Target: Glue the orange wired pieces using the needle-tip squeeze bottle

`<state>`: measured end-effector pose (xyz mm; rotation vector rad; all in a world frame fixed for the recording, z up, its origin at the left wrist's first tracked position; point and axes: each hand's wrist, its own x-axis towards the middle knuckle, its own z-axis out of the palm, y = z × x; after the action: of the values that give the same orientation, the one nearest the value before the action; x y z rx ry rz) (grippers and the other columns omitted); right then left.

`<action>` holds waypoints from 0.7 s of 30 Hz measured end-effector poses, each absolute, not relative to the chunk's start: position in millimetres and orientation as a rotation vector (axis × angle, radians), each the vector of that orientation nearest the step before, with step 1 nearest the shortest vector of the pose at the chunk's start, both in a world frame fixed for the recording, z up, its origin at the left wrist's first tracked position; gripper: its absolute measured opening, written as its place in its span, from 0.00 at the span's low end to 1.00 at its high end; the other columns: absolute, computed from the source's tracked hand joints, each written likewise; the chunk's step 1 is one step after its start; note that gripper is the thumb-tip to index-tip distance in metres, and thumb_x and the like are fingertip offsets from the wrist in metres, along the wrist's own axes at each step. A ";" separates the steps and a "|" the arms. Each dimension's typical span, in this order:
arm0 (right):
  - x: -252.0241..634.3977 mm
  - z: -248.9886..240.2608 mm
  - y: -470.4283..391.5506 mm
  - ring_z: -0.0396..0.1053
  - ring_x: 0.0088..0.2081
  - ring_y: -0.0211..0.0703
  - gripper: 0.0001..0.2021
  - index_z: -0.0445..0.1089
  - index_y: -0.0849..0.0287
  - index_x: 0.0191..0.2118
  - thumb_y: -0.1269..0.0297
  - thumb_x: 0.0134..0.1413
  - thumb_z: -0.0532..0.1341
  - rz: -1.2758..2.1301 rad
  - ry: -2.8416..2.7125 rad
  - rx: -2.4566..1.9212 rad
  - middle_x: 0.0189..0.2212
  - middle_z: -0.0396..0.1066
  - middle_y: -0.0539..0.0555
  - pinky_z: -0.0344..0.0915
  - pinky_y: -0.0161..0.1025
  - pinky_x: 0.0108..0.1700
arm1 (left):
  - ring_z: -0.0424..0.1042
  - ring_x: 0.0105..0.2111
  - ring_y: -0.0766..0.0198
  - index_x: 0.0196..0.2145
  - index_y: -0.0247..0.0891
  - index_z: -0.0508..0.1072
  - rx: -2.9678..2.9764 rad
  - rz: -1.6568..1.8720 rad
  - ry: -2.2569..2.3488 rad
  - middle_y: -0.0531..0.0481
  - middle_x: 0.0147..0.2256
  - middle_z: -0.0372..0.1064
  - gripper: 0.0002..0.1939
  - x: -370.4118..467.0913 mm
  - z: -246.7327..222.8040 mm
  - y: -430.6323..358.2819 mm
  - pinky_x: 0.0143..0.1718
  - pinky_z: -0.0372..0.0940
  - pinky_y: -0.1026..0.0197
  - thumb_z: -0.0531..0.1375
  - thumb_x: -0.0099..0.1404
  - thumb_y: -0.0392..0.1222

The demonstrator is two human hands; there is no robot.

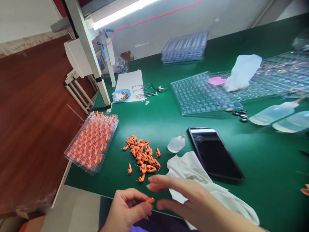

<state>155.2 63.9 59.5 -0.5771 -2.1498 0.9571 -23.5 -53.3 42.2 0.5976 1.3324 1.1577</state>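
Near the table's front edge, my left hand (131,206) pinches a small orange plastic part (150,200) between thumb and fingers; only its end shows. My right hand (180,193) is just to the right, fingers stretched forward and thumb apart, with nothing visible between them. Beyond both hands lies a loose pile of orange hook-shaped plastic parts (142,154), some with thin metal pins. A white cloth (190,167) lies partly under my right hand and forearm. Behind the cloth stands a small translucent bottle (176,144).
A clear tray (106,154) filled with orange parts sits at the left edge. A phone (214,151) lies to the right. Farther back are an empty-celled clear tray (202,93), a blue dish (127,95), stacked trays (184,48) and larger bottles (272,112). A metal post (91,54) rises at left.
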 end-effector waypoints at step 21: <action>213.1 14.4 67.4 0.82 0.38 0.48 0.14 0.62 0.50 0.52 0.48 0.70 0.54 0.935 -1.970 -1.044 0.40 0.79 0.55 0.78 0.34 0.33 | 0.71 0.39 0.59 0.46 0.31 0.75 2.502 0.941 1.924 0.47 0.36 0.74 0.10 -20.3 15.0 -47.3 0.47 0.62 0.56 0.57 0.70 0.27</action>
<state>213.1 67.4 14.4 -1.0435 -1.9697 0.9347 -20.3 -47.3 15.0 2.5020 1.9242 0.9410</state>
